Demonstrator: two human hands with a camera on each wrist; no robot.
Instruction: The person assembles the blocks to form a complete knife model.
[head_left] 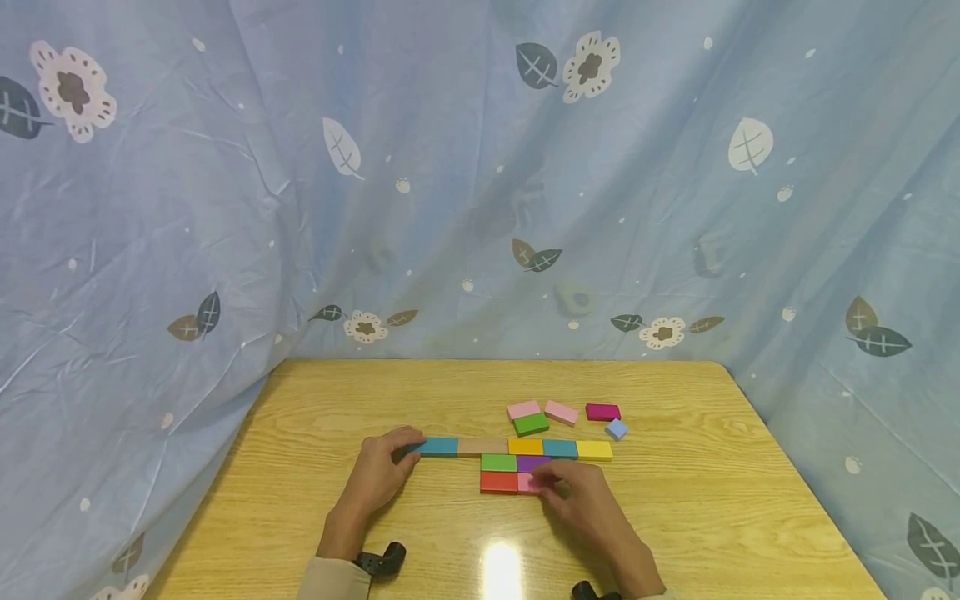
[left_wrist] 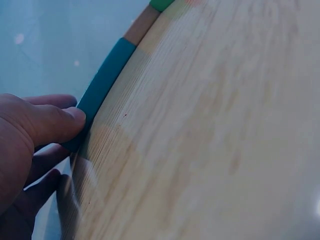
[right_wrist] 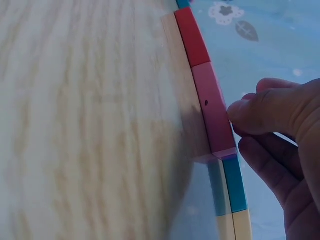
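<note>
The left hand (head_left: 378, 471) was nearly closed, pinching the left end of a blue block (head_left: 441, 447) between thumb and fingers; a tan block (head_left: 482, 447) adjoined its right end. The right hand (head_left: 585, 500), fingers bent, was at the right end of a pink block (head_left: 527, 483) on the bench (head_left: 300, 400), beside a red block (head_left: 498, 482); I could not tell whether it gripped or merely touched it.

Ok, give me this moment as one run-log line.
Left hand: pinches leftmost blue block | Right hand: at pink block beside red block | Behind long row: dark green block, magenta block
</note>
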